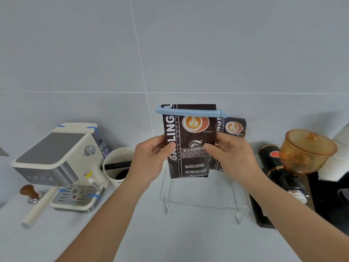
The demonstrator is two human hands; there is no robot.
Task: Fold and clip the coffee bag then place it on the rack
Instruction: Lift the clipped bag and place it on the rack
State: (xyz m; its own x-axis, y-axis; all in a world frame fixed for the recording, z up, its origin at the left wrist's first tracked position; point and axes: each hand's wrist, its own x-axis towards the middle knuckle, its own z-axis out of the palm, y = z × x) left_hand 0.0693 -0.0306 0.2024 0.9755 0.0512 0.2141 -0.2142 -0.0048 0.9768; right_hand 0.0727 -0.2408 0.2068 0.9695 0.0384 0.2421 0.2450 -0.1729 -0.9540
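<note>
A dark brown coffee bag (190,163) with white lettering is held upright in the air, just above the clear wire rack (204,206). A light blue clip (188,111) runs across its folded top. My left hand (151,156) grips the bag's left edge, thumb on the front. My right hand (230,151) grips the right edge the same way. A second, similar coffee bag (234,127) stands behind on the rack, partly hidden by the held bag and my right hand.
A cream espresso machine (62,167) stands at the left, with a tamper (30,192) and a portafilter handle (37,208) in front. A white cup (117,165) sits beside it. At the right are a black grinder with an amber hopper (302,152) and stacked paper cups (332,167).
</note>
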